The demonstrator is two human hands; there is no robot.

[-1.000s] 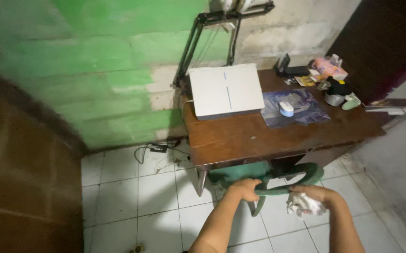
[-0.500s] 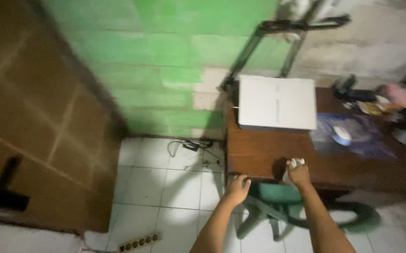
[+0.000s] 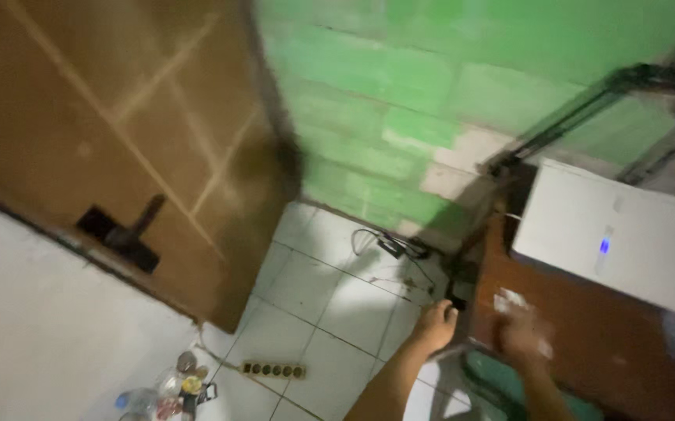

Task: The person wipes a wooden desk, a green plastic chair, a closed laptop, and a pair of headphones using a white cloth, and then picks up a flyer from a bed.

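Note:
My left hand [image 3: 434, 327] rests on the left front corner of the brown wooden desk [image 3: 587, 343], fingers curled over the edge. My right hand [image 3: 523, 334] is on the desk top just to its right, blurred, closed around a crumpled white cloth [image 3: 511, 300]. A closed white laptop [image 3: 614, 231] lies on the desk beyond my right hand. A bit of the green plastic chair [image 3: 493, 374] shows under the desk edge below my hands.
A green painted wall [image 3: 447, 93] stands behind the desk, with a black metal stand [image 3: 587, 101] against it. Cables [image 3: 388, 243] lie on the white tiled floor. A power strip [image 3: 273, 369] and several small bottles [image 3: 167, 390] sit lower left. A brown door [image 3: 119, 132] stands left.
The view has swung left and tilted. My right hand with the cloth has moved from the chair's back onto the desk top; my left hand has moved from the chair to the desk's corner.

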